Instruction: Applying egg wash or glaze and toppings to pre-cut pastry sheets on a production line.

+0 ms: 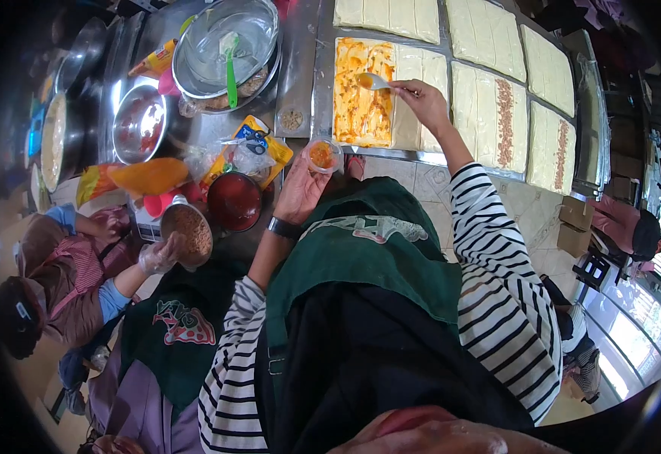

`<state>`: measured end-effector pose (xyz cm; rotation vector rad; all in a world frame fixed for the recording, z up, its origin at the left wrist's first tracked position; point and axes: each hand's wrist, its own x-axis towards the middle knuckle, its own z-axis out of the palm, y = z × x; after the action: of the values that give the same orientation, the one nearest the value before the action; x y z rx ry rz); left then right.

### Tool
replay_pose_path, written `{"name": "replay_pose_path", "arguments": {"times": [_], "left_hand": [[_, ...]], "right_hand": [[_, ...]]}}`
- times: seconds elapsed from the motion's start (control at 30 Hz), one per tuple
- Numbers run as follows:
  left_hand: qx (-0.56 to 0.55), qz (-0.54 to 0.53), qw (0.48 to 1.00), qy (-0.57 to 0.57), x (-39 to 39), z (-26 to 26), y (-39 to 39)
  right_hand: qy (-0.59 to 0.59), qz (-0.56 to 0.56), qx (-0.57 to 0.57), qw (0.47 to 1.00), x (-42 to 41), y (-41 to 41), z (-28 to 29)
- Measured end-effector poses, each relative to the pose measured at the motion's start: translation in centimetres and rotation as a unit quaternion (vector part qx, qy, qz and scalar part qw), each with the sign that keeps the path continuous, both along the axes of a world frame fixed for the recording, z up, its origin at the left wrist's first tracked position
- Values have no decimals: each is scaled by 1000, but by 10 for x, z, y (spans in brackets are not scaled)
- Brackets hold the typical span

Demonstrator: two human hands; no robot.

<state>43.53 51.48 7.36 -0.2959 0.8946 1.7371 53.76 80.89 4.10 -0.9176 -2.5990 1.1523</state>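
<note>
My left hand (302,190) holds a small clear plastic cup (322,155) with orange-red sauce in it. The handle of a white plastic spoon (373,82) is pinched in my right hand (424,102), and sauce lies in its bowl. The spoon is over a rectangular dough sheet (415,74) whose left part is smeared with orange sauce. To the right, a scored dough sheet (478,113) bears a strip of reddish-brown crumbly filling (504,122). A smaller sheet (543,147) beside it has a similar strip. More plain dough sheets lie behind.
Left of the dough stand a large metal bowl (194,62) with a green-handled spatula (231,82), a metal bowl with red residue (129,133), scissors (256,144) on a yellow packet and a dark red bowl (217,201). A co-worker's gloved hand (160,256) touches a bowl of crumbly filling (198,232).
</note>
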Motion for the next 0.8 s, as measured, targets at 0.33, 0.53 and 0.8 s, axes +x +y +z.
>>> {"name": "replay_pose_path", "arguments": {"times": [0.33,0.53,0.8], "left_hand": [[-8,10,1000,0,0,1,0],[-13,24,1000,-1,-5,8,4],[-9,24,1000,-11,-14,10,13]], "right_hand": [[-8,-25,22,999,-27,35,-15],[-34,11,57,998,-44,45,-10],[-38,-64,45,996,-72,49,2]]}}
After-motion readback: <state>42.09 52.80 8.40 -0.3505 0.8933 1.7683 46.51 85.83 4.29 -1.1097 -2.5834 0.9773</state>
